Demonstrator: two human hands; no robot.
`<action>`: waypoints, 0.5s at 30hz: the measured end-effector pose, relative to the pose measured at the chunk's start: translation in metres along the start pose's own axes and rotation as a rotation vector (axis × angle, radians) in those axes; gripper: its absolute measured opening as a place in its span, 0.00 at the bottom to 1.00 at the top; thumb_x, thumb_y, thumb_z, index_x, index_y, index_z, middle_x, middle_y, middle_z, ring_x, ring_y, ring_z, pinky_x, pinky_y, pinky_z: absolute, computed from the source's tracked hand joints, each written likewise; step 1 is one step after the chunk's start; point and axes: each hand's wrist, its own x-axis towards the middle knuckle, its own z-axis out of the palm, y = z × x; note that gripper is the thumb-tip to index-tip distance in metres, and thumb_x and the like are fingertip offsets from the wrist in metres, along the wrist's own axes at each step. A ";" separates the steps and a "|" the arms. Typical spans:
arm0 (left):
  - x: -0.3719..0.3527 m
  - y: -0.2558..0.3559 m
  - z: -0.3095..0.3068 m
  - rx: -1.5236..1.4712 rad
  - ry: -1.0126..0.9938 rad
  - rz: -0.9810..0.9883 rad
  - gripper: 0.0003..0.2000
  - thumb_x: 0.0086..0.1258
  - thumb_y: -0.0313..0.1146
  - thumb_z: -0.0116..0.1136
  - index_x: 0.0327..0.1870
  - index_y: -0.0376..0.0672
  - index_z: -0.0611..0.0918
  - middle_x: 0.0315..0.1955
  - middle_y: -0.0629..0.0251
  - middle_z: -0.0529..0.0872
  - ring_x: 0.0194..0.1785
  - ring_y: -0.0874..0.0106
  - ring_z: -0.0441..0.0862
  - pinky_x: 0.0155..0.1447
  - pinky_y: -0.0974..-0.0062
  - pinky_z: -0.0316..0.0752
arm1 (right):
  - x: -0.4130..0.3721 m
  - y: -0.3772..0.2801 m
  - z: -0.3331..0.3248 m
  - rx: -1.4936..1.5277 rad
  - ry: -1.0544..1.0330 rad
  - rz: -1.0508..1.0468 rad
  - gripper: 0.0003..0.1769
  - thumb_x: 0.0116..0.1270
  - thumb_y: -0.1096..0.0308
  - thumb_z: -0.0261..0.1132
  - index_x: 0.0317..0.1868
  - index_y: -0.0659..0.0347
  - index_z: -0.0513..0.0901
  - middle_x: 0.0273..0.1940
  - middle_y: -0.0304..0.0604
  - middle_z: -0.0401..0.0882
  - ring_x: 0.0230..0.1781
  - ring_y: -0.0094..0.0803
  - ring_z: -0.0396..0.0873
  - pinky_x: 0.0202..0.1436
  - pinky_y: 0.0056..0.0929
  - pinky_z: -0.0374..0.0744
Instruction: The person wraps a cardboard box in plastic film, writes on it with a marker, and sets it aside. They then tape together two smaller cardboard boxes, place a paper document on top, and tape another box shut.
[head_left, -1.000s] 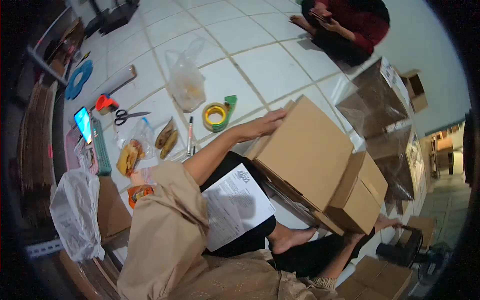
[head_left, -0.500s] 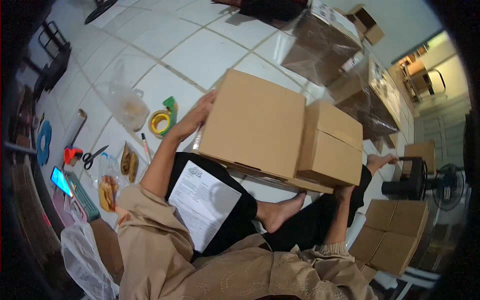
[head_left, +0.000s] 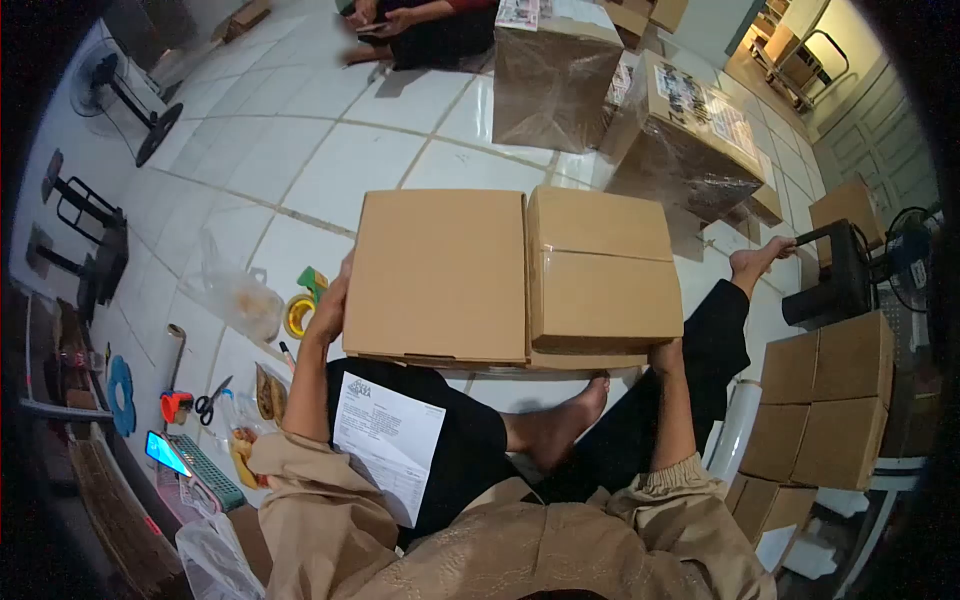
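A large brown cardboard box [head_left: 435,275] and a smaller taped cardboard box [head_left: 605,265] sit side by side in front of me. Beneath them shows the edge of another flat piece of cardboard [head_left: 590,361]. My left hand [head_left: 335,303] presses along the large box's left side, fingers partly hidden behind it. At the lower right corner, my right hand [head_left: 667,356] grips the edge under the smaller box, its fingers mostly hidden. A printed paper sheet [head_left: 388,440] lies on my left thigh.
Left on the tiles are a tape dispenser [head_left: 303,308], scissors [head_left: 211,402], a plastic bag [head_left: 240,298] and a lit phone [head_left: 167,453]. Wrapped cartons [head_left: 555,85] stand ahead, near a seated person [head_left: 430,28]. Stacked boxes [head_left: 825,400] and a black fan [head_left: 835,265] are right.
My view has turned to the right and levelled. The boxes, tilted before, now sit squarer to me, with both hands still on them. More of the seated person shows.
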 end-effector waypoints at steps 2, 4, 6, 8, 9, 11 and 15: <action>-0.004 -0.004 -0.010 0.038 0.099 0.092 0.29 0.73 0.53 0.38 0.68 0.42 0.62 0.64 0.61 0.65 0.68 0.67 0.60 0.68 0.69 0.55 | -0.005 -0.011 0.012 0.000 -0.061 -0.039 0.36 0.68 0.44 0.52 0.63 0.66 0.64 0.59 0.44 0.69 0.58 0.30 0.67 0.60 0.31 0.68; 0.001 -0.009 -0.034 0.226 0.368 0.119 0.25 0.72 0.50 0.43 0.60 0.39 0.72 0.54 0.58 0.76 0.59 0.64 0.72 0.61 0.69 0.65 | -0.006 -0.055 0.040 0.019 -0.085 -0.031 0.35 0.69 0.44 0.49 0.64 0.66 0.63 0.60 0.45 0.67 0.61 0.32 0.65 0.63 0.31 0.65; -0.002 -0.056 -0.082 0.827 0.667 0.026 0.22 0.62 0.48 0.55 0.44 0.35 0.82 0.37 0.50 0.85 0.44 0.55 0.82 0.50 0.63 0.75 | -0.005 -0.080 0.055 0.118 -0.045 -0.098 0.37 0.69 0.41 0.45 0.65 0.64 0.62 0.63 0.48 0.65 0.64 0.35 0.62 0.67 0.32 0.60; -0.004 -0.075 -0.099 1.301 0.518 -0.451 0.24 0.50 0.51 0.61 0.34 0.35 0.83 0.38 0.45 0.83 0.43 0.50 0.81 0.48 0.58 0.75 | -0.010 -0.102 0.059 0.362 -0.068 -0.202 0.38 0.69 0.40 0.42 0.67 0.61 0.60 0.64 0.54 0.64 0.67 0.41 0.59 0.70 0.34 0.54; -0.003 -0.088 -0.105 1.355 0.439 -0.456 0.21 0.49 0.48 0.62 0.32 0.36 0.83 0.37 0.45 0.84 0.42 0.51 0.82 0.48 0.57 0.75 | -0.010 -0.101 0.056 0.380 -0.036 -0.213 0.38 0.69 0.40 0.42 0.67 0.61 0.60 0.64 0.54 0.64 0.67 0.41 0.59 0.70 0.34 0.54; -0.003 -0.103 -0.111 1.361 0.481 -0.324 0.18 0.49 0.44 0.63 0.30 0.36 0.83 0.34 0.45 0.84 0.42 0.52 0.82 0.46 0.57 0.75 | -0.009 -0.091 0.047 0.573 -0.019 -0.120 0.35 0.73 0.44 0.38 0.66 0.65 0.60 0.63 0.53 0.65 0.66 0.40 0.61 0.70 0.35 0.57; -0.008 -0.131 -0.159 1.150 0.554 -0.125 0.14 0.51 0.39 0.60 0.28 0.35 0.82 0.27 0.44 0.83 0.33 0.50 0.82 0.37 0.57 0.74 | 0.000 -0.057 0.030 1.103 0.082 0.037 0.27 0.71 0.53 0.45 0.57 0.70 0.66 0.59 0.58 0.69 0.61 0.45 0.68 0.68 0.41 0.63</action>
